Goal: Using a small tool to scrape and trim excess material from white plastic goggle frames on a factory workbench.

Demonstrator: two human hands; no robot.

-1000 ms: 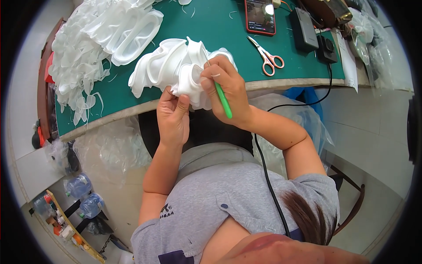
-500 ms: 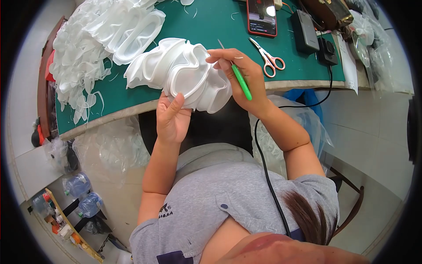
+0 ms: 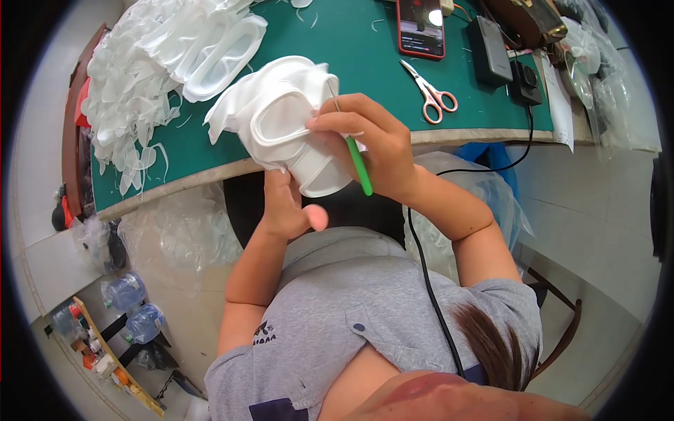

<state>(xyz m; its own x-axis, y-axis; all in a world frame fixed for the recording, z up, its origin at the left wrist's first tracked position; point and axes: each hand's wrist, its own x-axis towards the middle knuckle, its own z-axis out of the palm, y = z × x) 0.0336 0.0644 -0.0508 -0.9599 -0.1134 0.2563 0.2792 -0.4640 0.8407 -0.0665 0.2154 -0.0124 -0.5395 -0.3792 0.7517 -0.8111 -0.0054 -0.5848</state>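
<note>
A bundle of white moulded, thin-looking pieces (image 3: pixel 281 116) with raised oval rims is held up at the table's near edge. My left hand (image 3: pixel 284 207) supports it from below; the thumb stands away from it and the other fingers are mostly hidden behind. My right hand (image 3: pixel 382 144) is closed, its thumb and forefinger at the front piece's rim. Held in that same hand is a slim tool with a green handle (image 3: pixel 359 167) and a thin metal point, which stands up past the knuckles. What kind of tool it is I cannot make out.
Loose white pieces (image 3: pixel 126 98) heap up at the table's left. Toward the right lie scissors (image 3: pixel 428 95), a phone (image 3: pixel 421 31) and a dark power bank (image 3: pixel 489 56). A black cable (image 3: pixel 421 259) runs down across my body. Clear plastic bags (image 3: pixel 175 235) hang below the table edge.
The bundle has tipped and turned slightly. My right hand has moved left and down onto the front piece, with the tool in it. My left thumb has come off the bundle.
</note>
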